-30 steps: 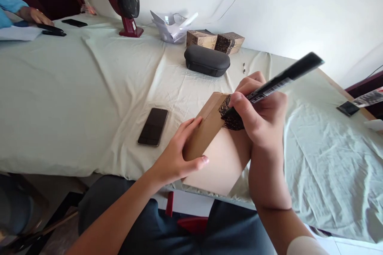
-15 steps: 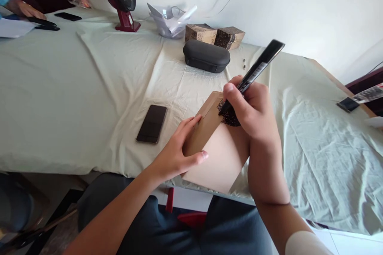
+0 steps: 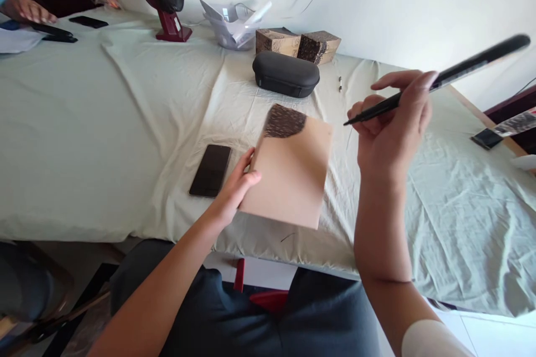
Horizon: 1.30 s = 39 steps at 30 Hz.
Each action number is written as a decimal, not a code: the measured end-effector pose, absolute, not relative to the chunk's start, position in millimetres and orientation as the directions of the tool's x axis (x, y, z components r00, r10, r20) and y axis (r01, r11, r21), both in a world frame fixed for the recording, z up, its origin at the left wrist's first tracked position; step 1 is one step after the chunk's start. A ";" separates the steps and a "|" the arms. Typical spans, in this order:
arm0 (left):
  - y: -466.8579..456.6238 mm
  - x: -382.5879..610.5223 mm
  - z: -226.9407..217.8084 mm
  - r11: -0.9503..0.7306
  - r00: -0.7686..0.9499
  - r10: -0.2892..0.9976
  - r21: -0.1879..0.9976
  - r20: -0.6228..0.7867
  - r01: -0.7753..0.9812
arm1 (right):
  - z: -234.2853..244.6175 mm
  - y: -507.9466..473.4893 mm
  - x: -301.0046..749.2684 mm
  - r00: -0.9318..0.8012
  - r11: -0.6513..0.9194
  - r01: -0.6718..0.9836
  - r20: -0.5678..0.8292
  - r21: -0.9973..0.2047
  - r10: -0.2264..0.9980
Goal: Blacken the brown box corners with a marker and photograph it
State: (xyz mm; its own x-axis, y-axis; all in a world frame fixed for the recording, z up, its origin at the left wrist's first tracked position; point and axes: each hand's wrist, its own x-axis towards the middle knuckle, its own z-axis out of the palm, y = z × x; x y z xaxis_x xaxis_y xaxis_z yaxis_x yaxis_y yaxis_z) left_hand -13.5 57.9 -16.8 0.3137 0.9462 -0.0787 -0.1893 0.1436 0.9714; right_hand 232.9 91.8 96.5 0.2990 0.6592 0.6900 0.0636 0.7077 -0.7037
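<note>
My left hand [image 3: 238, 185] grips a brown cardboard box [image 3: 288, 175] by its left side, thumb on the broad face and fingers behind the edge. Dense black strokes form a rounded patch [image 3: 285, 122] at the box's far left corner; the rest of that face is plain. To the right, my right hand [image 3: 391, 117] holds a black marker pen [image 3: 444, 75] between thumb and fingers. Its tip points left, apart from the box. Just left of my left hand, a smartphone [image 3: 210, 170] lies on the cloth.
A black hard case [image 3: 286, 74] lies beyond the box. Two patterned cardboard boxes [image 3: 277, 41] [image 3: 318, 47], a clear basket of papers [image 3: 229, 33] and a fan [image 3: 172, 24] stand along the wall. Another person's hand [image 3: 29, 9] rests at the far left. Green cloth [image 3: 104, 150] covers the table.
The marker has come off the box, and my right hand has moved right and up with it. My left hand has turned the box so its broad face and black patch show.
</note>
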 end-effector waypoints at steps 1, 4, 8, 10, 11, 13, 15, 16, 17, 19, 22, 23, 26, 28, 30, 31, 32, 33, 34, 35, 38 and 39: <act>60.8 -13.5 -17.1 0.154 0.276 0.957 0.962 -0.088 -0.227 | 90.2 92.1 242.7 0.306 0.694 0.069 0.678 -0.716 0.669; 69.0 -16.1 -16.4 0.157 0.179 0.978 0.937 -0.105 -0.311 | 54.5 91.0 281.3 0.301 0.517 0.141 0.534 -0.844 0.790; 76.8 -20.1 -17.6 0.155 0.112 0.986 0.934 -0.125 -0.321 | -7.5 84.1 335.5 0.169 0.184 0.015 0.184 -0.983 0.968; 78.2 -19.4 -20.6 0.146 0.095 0.988 0.940 -0.123 -0.308 | -28.6 79.9 352.7 0.102 0.101 -0.082 0.092 -0.992 0.990; 78.3 -18.2 -22.6 0.142 0.086 0.989 0.943 -0.122 -0.300 | -35.1 77.7 357.2 0.066 0.080 -0.104 0.073 -0.991 0.995; 77.8 -15.1 -26.7 0.142 0.076 0.989 0.950 -0.126 -0.278 | -40.5 73.1 358.1 0.046 0.104 -0.080 0.100 -0.991 0.994; 76.9 -11.7 -30.0 0.157 0.092 0.986 0.954 -0.138 -0.255 | -39.3 67.0 349.7 0.012 0.152 0.050 0.153 -0.987 0.988; 76.4 -10.3 -31.1 0.167 0.105 0.984 0.955 -0.145 -0.246 | -37.6 63.2 343.1 -0.057 0.155 0.143 0.148 -0.978 0.987; 76.0 -9.1 -31.8 0.177 0.114 0.982 0.955 -0.154 -0.239 | -35.7 59.2 335.6 -0.147 0.150 0.242 0.117 -0.959 0.982; 75.4 -7.4 -32.4 0.196 0.123 0.978 0.952 -0.171 -0.235 | -32.7 51.0 320.1 -0.307 0.190 0.441 0.051 -0.877 0.950; 74.6 -6.3 -32.8 0.201 0.118 0.977 0.949 -0.177 -0.244 | -31.5 42.9 301.9 -0.403 0.294 0.660 0.006 -0.691 0.915; 74.5 -6.3 -33.2 0.195 0.117 0.978 0.949 -0.171 -0.248 | -31.8 41.9 298.1 -0.400 0.302 0.709 -0.011 -0.637 0.916; 74.4 -7.3 -34.5 0.188 0.119 0.980 0.947 -0.161 -0.262 | -33.6 42.7 293.2 -0.349 0.260 0.807 -0.074 -0.531 0.934; 74.7 -8.6 -34.8 0.183 0.114 0.981 0.946 -0.158 -0.266 | -34.9 44.5 293.2 -0.337 0.238 0.828 -0.112 -0.507 0.935; 75.2 -10.2 -34.2 0.163 0.100 0.985 0.952 -0.141 -0.260 | -36.3 45.8 293.2 -0.341 0.230 0.833 -0.140 -0.503 0.929; 75.4 -11.0 -33.6 0.149 0.094 0.987 0.956 -0.129 -0.253 | -37.1 46.3 292.7 -0.339 0.225 0.836 -0.150 -0.500 0.929; 75.6 -11.8 -32.9 0.136 0.091 0.989 0.959 -0.117 -0.248 | -38.0 46.5 291.7 -0.331 0.216 0.843 -0.159 -0.493 0.930; 75.8 -12.4 -32.2 0.127 0.091 0.990 0.962 -0.108 -0.243 | -39.0 46.7 290.3 -0.317 0.205 0.852 -0.165 -0.481 0.934; 75.9 -12.9 -31.5 0.120 0.092 0.991 0.963 -0.101 -0.241 | -40.0 46.9 288.6 -0.299 0.191 0.863 -0.168 -0.467 0.939; 76.1 -13.2 -30.9 0.115 0.094 0.991 0.964 -0.095 -0.241 | -40.9 47.0 286.9 -0.279 0.178 0.874 -0.169 -0.452 0.945; 76.5 -13.5 -30.3 0.109 0.108 0.991 0.962 -0.084 -0.252 | -42.5 47.4 283.1 -0.220 0.140 0.905 -0.161 -0.403 0.962; 76.6 -13.5 -30.3 0.108 0.113 0.990 0.960 -0.081 -0.260 | -42.5 47.5 282.6 -0.206 0.131 0.912 -0.158 -0.390 0.966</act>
State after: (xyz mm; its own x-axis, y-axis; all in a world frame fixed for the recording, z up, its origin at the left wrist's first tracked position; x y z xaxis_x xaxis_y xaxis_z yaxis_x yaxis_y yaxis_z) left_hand -13.5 76.6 -30.3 0.1132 0.9903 -0.0805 -0.2596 0.1077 0.9597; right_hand 282.6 47.5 -42.5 -0.2060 0.9657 -0.1580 0.9116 0.1307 -0.3898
